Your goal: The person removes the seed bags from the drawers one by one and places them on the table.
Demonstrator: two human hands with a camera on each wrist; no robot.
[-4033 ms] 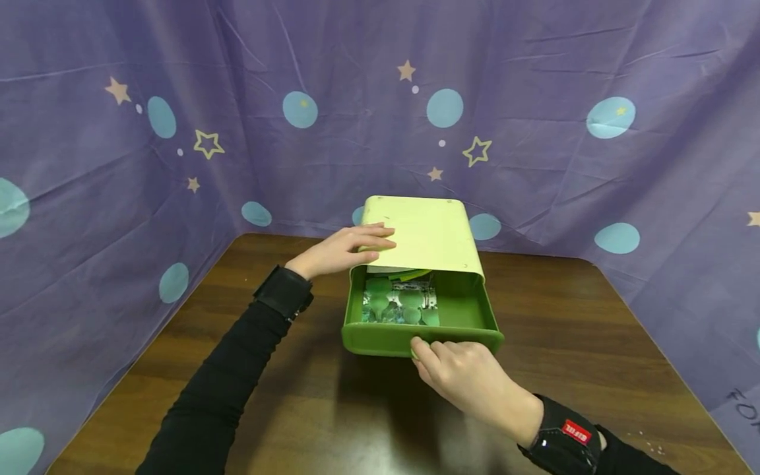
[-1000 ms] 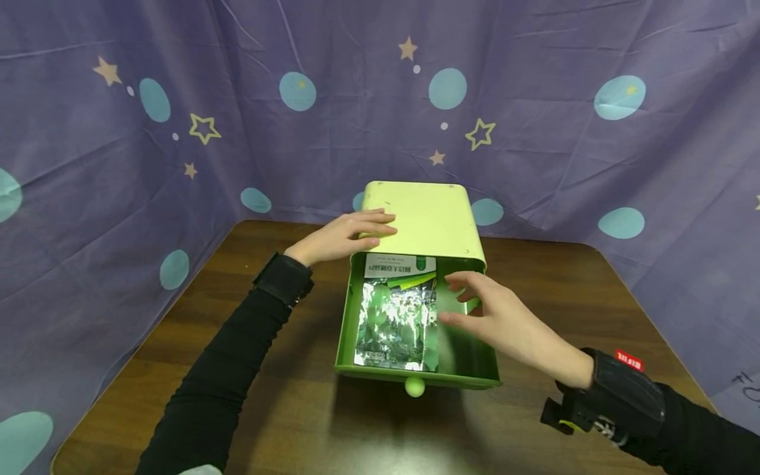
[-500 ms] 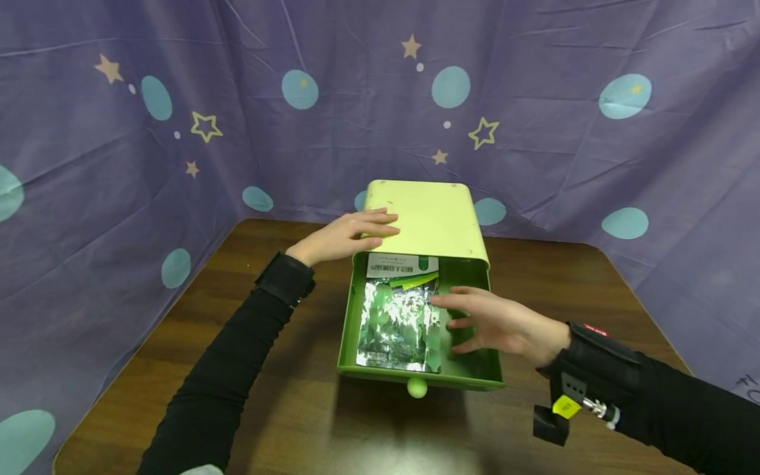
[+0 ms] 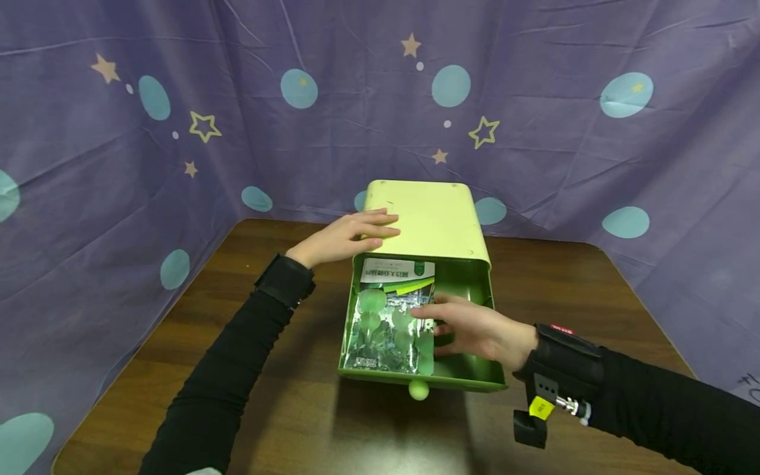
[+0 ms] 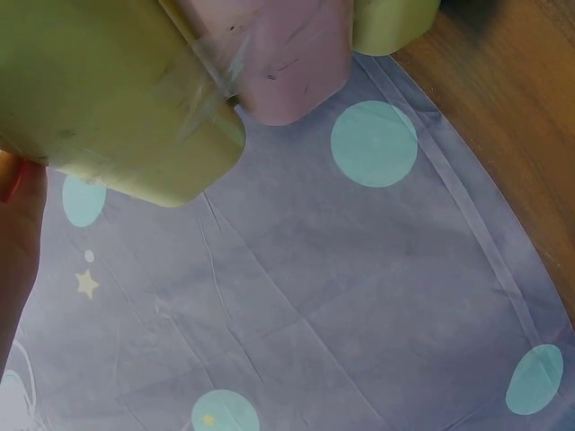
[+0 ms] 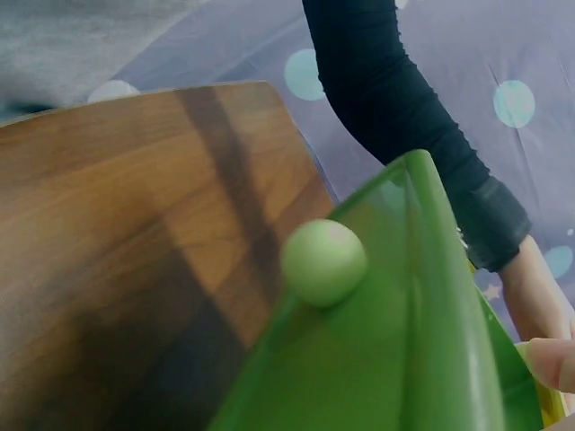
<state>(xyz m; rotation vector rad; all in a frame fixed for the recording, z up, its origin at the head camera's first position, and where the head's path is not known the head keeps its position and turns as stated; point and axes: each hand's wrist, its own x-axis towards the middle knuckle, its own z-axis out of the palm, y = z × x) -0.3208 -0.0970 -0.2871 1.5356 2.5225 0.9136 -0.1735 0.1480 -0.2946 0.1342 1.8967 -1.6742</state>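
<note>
A stacked drawer unit with a pale yellow-green top stands on the table. Its top green drawer is pulled out, round knob facing me. Inside lies a shiny green foil packet with a white printed band, against the drawer's left side. My left hand rests on the unit's top left edge, fingers extended. Reaching in from the right, my right hand pinches the packet's right edge; one digit lies over it and the other fingertips are hidden beneath. The right wrist view shows the drawer front close up.
The unit's side shows a pink tier between yellow-green ones in the left wrist view. A purple patterned curtain hangs behind and beside the brown wooden table. A small camera mount hangs below my right wrist.
The drawer was pulled further out and my right hand let go of its knob. That hand then moved left into the drawer to the packet, which has shifted slightly left. My left hand stayed put.
</note>
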